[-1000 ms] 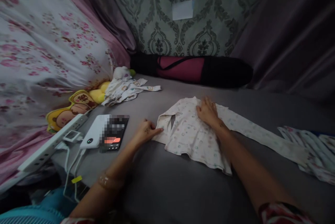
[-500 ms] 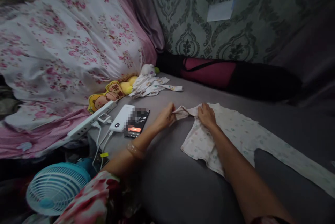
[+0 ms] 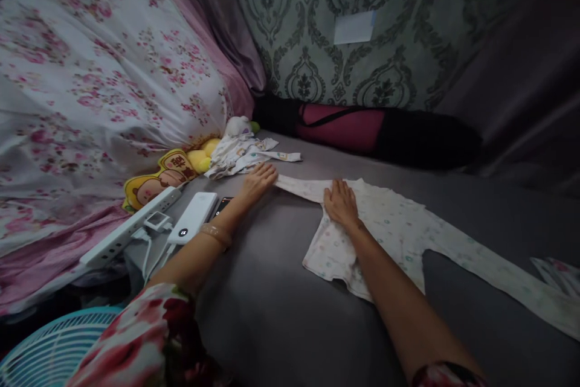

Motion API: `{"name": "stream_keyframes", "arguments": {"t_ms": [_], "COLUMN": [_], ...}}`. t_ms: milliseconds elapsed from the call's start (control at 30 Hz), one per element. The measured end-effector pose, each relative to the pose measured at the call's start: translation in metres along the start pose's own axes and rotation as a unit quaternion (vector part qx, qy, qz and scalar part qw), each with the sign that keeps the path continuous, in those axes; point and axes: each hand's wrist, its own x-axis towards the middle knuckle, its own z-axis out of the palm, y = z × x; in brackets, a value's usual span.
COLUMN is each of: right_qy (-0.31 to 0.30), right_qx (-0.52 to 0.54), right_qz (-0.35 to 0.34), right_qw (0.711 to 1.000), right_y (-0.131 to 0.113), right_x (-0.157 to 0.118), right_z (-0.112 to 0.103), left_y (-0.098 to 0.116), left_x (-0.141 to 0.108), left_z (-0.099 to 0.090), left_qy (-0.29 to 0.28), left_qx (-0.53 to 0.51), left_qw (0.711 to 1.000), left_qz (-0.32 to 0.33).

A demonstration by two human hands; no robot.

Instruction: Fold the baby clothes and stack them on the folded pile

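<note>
A small white patterned shirt (image 3: 385, 218) lies spread on a grey sheet (image 3: 272, 290), its right sleeve stretched toward the lower right edge. The left sleeve lies flat and extended. My left hand (image 3: 259, 183) rests palm down at that sleeve's cuff, fingers stretched. Flat on the shirt near the shoulder, where the left sleeve begins, is my right hand (image 3: 341, 201), its fingers spread a little.
Left of my hands are a power strip (image 3: 131, 227), a white power bank (image 3: 193, 218) and a partly hidden phone (image 3: 223, 206). Behind lie crumpled clothing (image 3: 238, 154), yellow plush items (image 3: 170, 172) and a long black-and-maroon bag (image 3: 362, 130). A blue fan (image 3: 58, 345) stands lower left.
The left sleeve, bunched and twisted before, now lies straight. My left hand has moved outward to the left and its pinching fingers have opened. The view has shifted slightly.
</note>
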Motion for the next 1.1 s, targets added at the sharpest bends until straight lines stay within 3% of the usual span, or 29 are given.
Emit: {"name": "stream_keyframes", "arguments": {"t_ms": [200, 300, 367, 500, 667, 767, 967, 1100], "right_qy": [-0.022, -0.021, -0.02, -0.025, -0.016, -0.005, -0.008, -0.021], "right_qx": [-0.043, -0.048, -0.048, -0.048, -0.06, -0.064, -0.057, -0.054], "right_qz": [-0.004, -0.005, -0.006, -0.007, -0.012, -0.015, -0.009, 0.002], "right_qw": [0.999, 0.999, 0.999, 0.999, 0.998, 0.998, 0.998, 0.998], "right_y": [-0.002, -0.002, -0.003, -0.003, -0.001, -0.001, -0.004, -0.007], "right_x": [0.002, 0.002, 0.001, 0.001, 0.002, 0.002, 0.0, 0.0], "right_z": [0.004, 0.003, 0.002, 0.001, 0.003, 0.004, 0.001, -0.003], "left_y": [-0.005, -0.008, -0.008, -0.005, -0.005, -0.009, -0.011, -0.006], "left_x": [-0.017, -0.01, 0.0, 0.019, 0.03, 0.033, 0.033, 0.026], "left_z": [-0.001, -0.009, -0.009, 0.004, 0.014, 0.011, 0.011, 0.017], "left_qy": [-0.178, -0.224, -0.208, -0.142, -0.153, -0.157, -0.113, -0.077], "left_qx": [-0.039, -0.11, -0.134, -0.044, -0.033, -0.049, -0.078, -0.037], "left_qw": [0.983, 0.967, 0.964, 0.96, 0.937, 0.934, 0.947, 0.962], "left_qz": [-0.019, -0.048, -0.096, -0.238, -0.311, -0.318, -0.29, -0.258]}}
